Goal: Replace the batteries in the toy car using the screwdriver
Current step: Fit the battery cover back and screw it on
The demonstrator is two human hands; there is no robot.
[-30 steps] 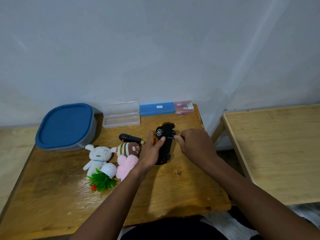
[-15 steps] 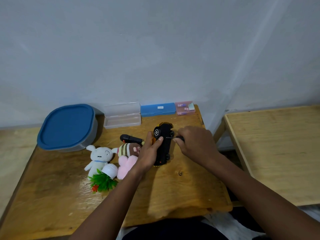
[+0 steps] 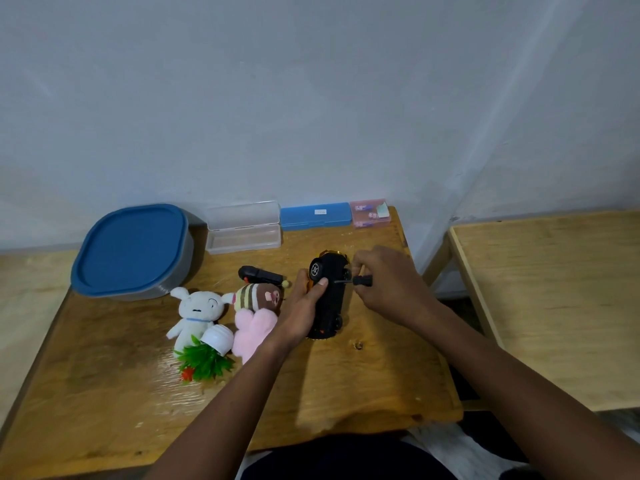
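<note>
A pale grey wall stands behind a worn wooden table (image 3: pixel 346 393). A second, lighter wooden table (image 3: pixel 554 289) stands apart at its right side.

Near the back right corner of the first table, the black toy car with orange trim (image 3: pixel 329 306) lies turned on its side. The left hand (image 3: pixel 304 306) grips the car's body with curled fingers. The right hand (image 3: pixel 391 285) pinches the small black-handled screwdriver (image 3: pixel 360 280), and its thin shaft points at the underside, close to a far wheel.

I judge that the step in hand is the screw of the battery cover; whether it goes out or in, I cannot tell. The next move calls for the tip seated straight in the screw and the car held firm.

Just left of the car lie a striped brown plush toy (image 3: pixel 258 297), a pink plush toy (image 3: pixel 252 327), a white plush rabbit (image 3: pixel 195 310), a tipped green plastic plant in a white pot (image 3: pixel 204 362) and a black oblong object (image 3: pixel 259 273). Along the back edge stand a grey container with a blue lid (image 3: pixel 131 251), a clear plastic box (image 3: pixel 242 226), a flat blue case (image 3: pixel 315 214) and a small pink box (image 3: pixel 369 213).

Nothing blocks the screwdriver; the plush toys only crowd the left wrist. I can make out no loose batteries.
</note>
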